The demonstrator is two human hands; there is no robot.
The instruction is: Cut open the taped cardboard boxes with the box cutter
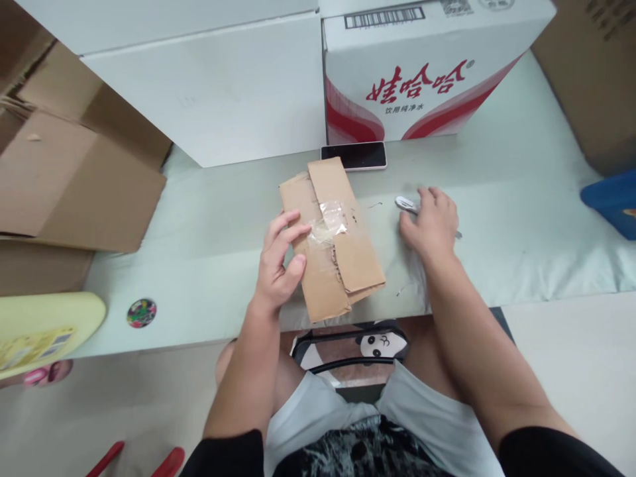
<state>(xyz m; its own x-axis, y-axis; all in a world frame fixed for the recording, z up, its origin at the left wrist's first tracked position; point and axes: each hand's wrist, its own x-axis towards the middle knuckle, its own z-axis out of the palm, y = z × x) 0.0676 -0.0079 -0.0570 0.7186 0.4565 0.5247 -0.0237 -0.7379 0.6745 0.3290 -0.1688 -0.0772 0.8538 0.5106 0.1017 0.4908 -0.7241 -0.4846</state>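
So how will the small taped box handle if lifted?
Probably light: small, thin cardboard. Likely soft at the end, where a flap gapes. Unlikely to roll, as it rests flat; the tape may give a slick grip.

It looks like a packing spot or storeroom: cardboard cartons (99, 179) and a Wahaha water carton (417, 86) crowd a cloth-covered desk (209, 265), with pale, smooth flooring (571, 358) below. Home or business, I cannot tell.
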